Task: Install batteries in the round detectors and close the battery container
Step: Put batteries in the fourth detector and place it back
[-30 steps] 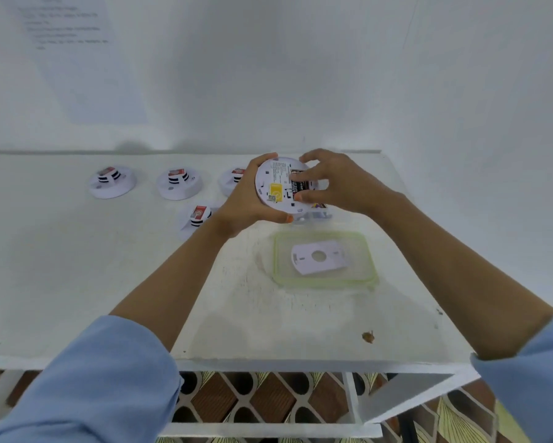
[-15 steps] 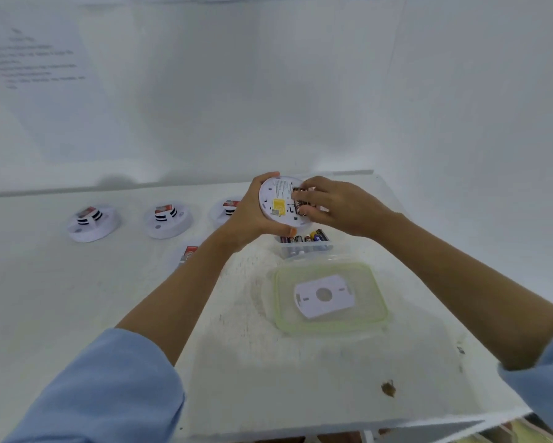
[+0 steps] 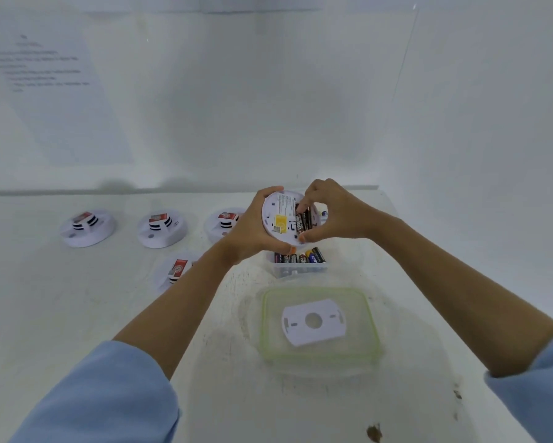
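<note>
My left hand [image 3: 249, 231] grips a round white detector [image 3: 281, 219] by its rim, its back face with a yellow label turned toward me. Dark batteries [image 3: 303, 220] lie in its open compartment. My right hand [image 3: 332, 212] pinches across those batteries, fingertips at the top and thumb at the bottom. Just below stands the clear battery container [image 3: 300, 266] holding several batteries. Its green-rimmed lid [image 3: 319, 324] lies nearer to me on the table, with a white backplate [image 3: 313, 321] resting on it.
Several other round detectors lie on the white table: one far left [image 3: 88, 227], one beside it [image 3: 161, 228], one partly behind my left hand [image 3: 224, 222], one under my left forearm [image 3: 172, 273]. A paper sheet [image 3: 54, 87] hangs on the wall. The table's right edge [image 3: 460, 314] is close.
The view has tilted up, so everything sits lower in frame. My right hand's fingers have shifted onto the batteries in the detector, now pinching them top and bottom. The left hand keeps its hold.
</note>
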Demonstrator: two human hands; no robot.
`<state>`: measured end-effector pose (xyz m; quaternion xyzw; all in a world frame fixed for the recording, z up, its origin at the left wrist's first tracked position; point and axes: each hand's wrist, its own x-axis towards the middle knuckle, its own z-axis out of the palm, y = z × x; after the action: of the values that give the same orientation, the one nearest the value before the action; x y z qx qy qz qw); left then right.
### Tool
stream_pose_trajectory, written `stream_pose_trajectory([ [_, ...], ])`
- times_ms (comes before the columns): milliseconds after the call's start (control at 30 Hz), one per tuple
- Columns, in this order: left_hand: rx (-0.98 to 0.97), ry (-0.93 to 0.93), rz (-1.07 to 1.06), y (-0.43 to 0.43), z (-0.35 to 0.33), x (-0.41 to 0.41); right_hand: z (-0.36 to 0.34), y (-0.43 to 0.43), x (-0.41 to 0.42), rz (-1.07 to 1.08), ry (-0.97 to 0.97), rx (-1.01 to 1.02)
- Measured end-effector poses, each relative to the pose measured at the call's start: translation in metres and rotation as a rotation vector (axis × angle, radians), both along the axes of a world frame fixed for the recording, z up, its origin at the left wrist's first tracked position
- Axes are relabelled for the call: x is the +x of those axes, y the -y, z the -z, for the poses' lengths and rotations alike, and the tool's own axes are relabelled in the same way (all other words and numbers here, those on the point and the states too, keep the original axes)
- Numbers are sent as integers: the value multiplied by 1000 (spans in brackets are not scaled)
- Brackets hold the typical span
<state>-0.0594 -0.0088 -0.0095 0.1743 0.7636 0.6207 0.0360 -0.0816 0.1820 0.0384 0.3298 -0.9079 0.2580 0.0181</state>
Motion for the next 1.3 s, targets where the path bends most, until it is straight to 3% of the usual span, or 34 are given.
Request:
stream_pose_trajectory([
  [133, -4, -30, -22, 5, -1, -3, -6, -16, -2, 74, 61, -113],
  [333, -28, -60, -22, 9, -1, -9, 8, -28, -7, 162, 181, 441],
  [433, -36, -69, -15, 8, 1, -10, 15, -22, -8, 153, 251, 509],
  [500, -30, -70, -17, 8, 3, -11, 10, -22, -8, 157, 226, 401],
  [633, -27, -88, -17, 4, 6, -13, 0, -7, -6, 220, 51, -91],
  [900, 53, -134, -47, -9, 10, -18, 21, 23, -5, 348, -169, -154],
  [1167, 36, -176, -64, -18, 13, -17, 26, 21, -19, 377, -60, -317],
  [1300, 14, -178, -105, -14, 16, -17, 24, 19, -15, 341, -111, -377],
])
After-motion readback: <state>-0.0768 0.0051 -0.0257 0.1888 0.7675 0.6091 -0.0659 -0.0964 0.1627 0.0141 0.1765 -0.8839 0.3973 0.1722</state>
